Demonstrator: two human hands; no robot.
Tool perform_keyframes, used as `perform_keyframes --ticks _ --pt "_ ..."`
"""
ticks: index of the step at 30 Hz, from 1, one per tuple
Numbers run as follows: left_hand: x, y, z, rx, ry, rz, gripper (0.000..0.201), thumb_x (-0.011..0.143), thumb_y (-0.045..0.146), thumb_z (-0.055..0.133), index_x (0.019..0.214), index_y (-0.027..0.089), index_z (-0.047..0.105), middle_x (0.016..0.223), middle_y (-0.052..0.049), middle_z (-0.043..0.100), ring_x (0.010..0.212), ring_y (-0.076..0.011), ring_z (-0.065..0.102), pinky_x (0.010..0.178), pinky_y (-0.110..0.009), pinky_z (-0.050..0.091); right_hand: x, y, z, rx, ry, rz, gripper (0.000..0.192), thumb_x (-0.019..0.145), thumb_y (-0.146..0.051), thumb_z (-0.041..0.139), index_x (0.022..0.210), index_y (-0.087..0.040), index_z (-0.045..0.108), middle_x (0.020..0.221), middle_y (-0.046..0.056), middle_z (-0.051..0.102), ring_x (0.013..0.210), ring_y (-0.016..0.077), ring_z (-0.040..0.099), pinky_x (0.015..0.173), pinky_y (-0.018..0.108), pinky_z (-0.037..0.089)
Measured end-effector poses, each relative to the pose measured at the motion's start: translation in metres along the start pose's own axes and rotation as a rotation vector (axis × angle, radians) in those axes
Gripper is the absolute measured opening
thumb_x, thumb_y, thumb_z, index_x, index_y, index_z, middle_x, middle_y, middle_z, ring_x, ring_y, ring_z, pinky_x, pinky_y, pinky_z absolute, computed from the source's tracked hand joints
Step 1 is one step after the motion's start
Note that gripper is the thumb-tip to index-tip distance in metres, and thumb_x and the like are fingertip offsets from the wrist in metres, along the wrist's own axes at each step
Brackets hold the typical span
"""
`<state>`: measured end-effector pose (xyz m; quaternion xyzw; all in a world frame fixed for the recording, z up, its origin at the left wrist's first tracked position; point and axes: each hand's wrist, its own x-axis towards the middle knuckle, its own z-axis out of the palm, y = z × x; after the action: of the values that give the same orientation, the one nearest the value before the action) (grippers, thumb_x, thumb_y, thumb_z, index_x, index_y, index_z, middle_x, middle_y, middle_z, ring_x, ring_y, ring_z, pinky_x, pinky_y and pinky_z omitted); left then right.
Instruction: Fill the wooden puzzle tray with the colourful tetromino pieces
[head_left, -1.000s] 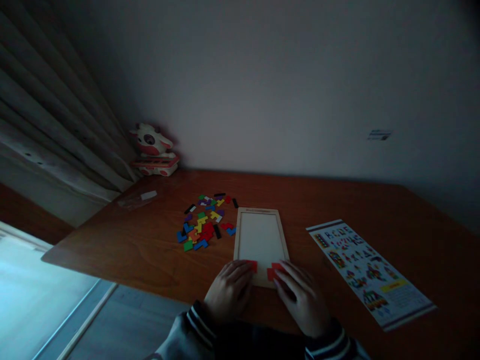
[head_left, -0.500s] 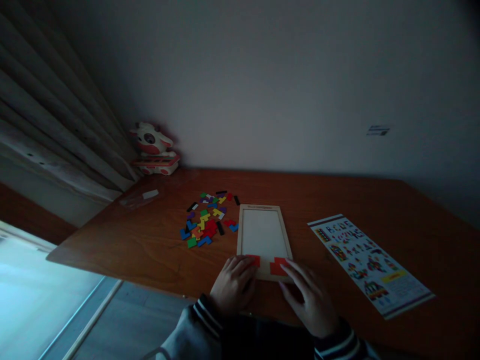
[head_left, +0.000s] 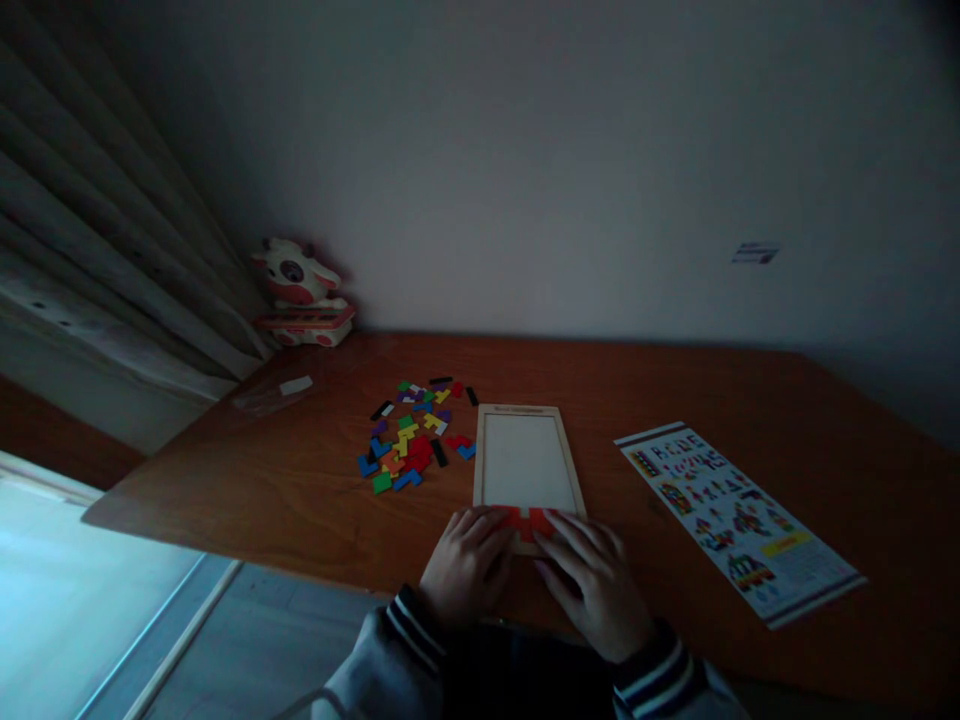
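Resting at the near end of the wooden puzzle tray [head_left: 526, 412], both hands work the same spot. The left hand [head_left: 466, 562] lies with fingers curled down onto a red puzzle piece [head_left: 511, 517] at the tray's lower edge; the right hand [head_left: 586, 580] presses extended fingers onto an adjoining red piece [head_left: 541, 521]. The two pieces touch each other inside the frame, apparently held flat so they seat against the rim. Neither hand encloses its piece; both bear down from above. The rest of the tray's white floor shows bare. A heap of coloured puzzle pieces [head_left: 411, 438] lies just left of the tray on the wooden desk [head_left: 300, 490]. A printed pattern sheet [head_left: 739, 520] lies to the right, well apart.
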<state>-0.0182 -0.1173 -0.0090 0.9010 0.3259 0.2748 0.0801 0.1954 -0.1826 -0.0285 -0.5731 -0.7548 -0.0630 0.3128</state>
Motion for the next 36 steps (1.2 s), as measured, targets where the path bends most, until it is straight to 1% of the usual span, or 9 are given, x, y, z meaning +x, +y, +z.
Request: perform_keyframes --ticks 4,9,15,22,26,29,31,33,36 --pt "0.0 -0.001 -0.001 -0.026 0.0 -0.006 0.027 0.091 0.018 0.054 0.115 0.02 0.065 0.116 -0.008 0.068 0.109 -0.0239 0.06 0.095 -0.042 0.051 0.001 -0.005 0.005 0.021 -0.029 0.02 0.023 0.093 -0.033 0.058 0.11 -0.029 0.072 0.129 0.004 0.066 0.114 0.0247 0.06 0.1 0.044 0.039" --pt "0.002 0.001 -0.003 -0.047 -0.008 -0.016 0.027 0.09 0.017 0.054 0.114 0.019 0.065 0.116 -0.009 0.068 0.107 -0.0248 0.06 0.093 -0.042 0.051 -0.001 0.0 0.003 -0.014 -0.069 -0.028 0.025 0.091 -0.029 0.06 0.114 -0.027 0.07 0.131 0.006 0.065 0.115 0.0249 0.061 0.098 0.044 0.042" --pt "0.0 0.0 -0.001 -0.05 -0.011 -0.02 0.026 0.09 0.017 0.054 0.112 0.02 0.066 0.116 -0.008 0.068 0.108 -0.0252 0.06 0.093 -0.042 0.051 -0.007 0.006 0.004 -0.024 0.021 0.017 0.022 0.091 -0.031 0.059 0.109 -0.028 0.073 0.127 0.007 0.068 0.112 0.0264 0.063 0.096 0.046 0.045" --pt "0.0 -0.001 -0.001 -0.035 -0.006 -0.022 0.027 0.089 0.016 0.055 0.114 0.02 0.065 0.117 -0.008 0.068 0.109 -0.025 0.059 0.093 -0.043 0.051 -0.011 0.009 0.007 0.0 0.01 0.026 0.025 0.089 -0.031 0.063 0.111 -0.028 0.073 0.128 0.007 0.066 0.112 0.0274 0.064 0.096 0.047 0.049" --pt "0.0 0.0 -0.001 -0.03 0.003 -0.007 0.026 0.09 0.017 0.055 0.113 0.02 0.066 0.117 -0.009 0.068 0.108 -0.0248 0.06 0.092 -0.043 0.052 -0.01 0.007 0.006 0.052 0.066 0.079 0.027 0.091 -0.033 0.06 0.115 -0.026 0.07 0.128 0.009 0.066 0.108 0.0263 0.066 0.093 0.045 0.053" --pt "-0.001 -0.001 0.0 -0.026 0.017 -0.008 0.027 0.09 0.017 0.055 0.115 0.02 0.065 0.116 -0.009 0.067 0.108 -0.0244 0.059 0.093 -0.042 0.051 -0.01 0.007 0.003 0.133 0.156 0.173 0.031 0.093 -0.032 0.056 0.122 -0.023 0.063 0.122 0.011 0.067 0.108 0.0258 0.066 0.091 0.044 0.055" --pt "-0.001 -0.001 0.0 -0.017 0.032 -0.011 0.025 0.09 0.017 0.055 0.113 0.02 0.066 0.116 -0.009 0.067 0.108 -0.0243 0.059 0.093 -0.042 0.051 -0.01 0.009 0.001 0.173 0.205 0.246 0.029 0.095 -0.033 0.054 0.12 -0.021 0.061 0.117 0.012 0.068 0.106 0.0262 0.066 0.09 0.045 0.055" --pt "-0.002 -0.001 0.0 -0.006 0.043 -0.004 0.024 0.089 0.017 0.057 0.111 0.02 0.066 0.115 -0.009 0.068 0.108 -0.0247 0.059 0.092 -0.042 0.051 -0.012 0.011 0.0 0.188 0.212 0.279 0.027 0.095 -0.036 0.053 0.116 -0.02 0.062 0.113 0.012 0.068 0.103 0.0263 0.066 0.088 0.044 0.056" --pt "-0.003 0.0 0.0 0.0 0.049 0.021 0.025 0.088 0.018 0.057 0.112 0.019 0.065 0.114 -0.01 0.068 0.107 -0.0248 0.06 0.089 -0.041 0.051 -0.014 0.013 0.003 0.193 0.17 0.273 0.029 0.095 -0.042 0.052 0.114 -0.022 0.062 0.113 0.011 0.068 0.101 0.0263 0.067 0.087 0.044 0.055"
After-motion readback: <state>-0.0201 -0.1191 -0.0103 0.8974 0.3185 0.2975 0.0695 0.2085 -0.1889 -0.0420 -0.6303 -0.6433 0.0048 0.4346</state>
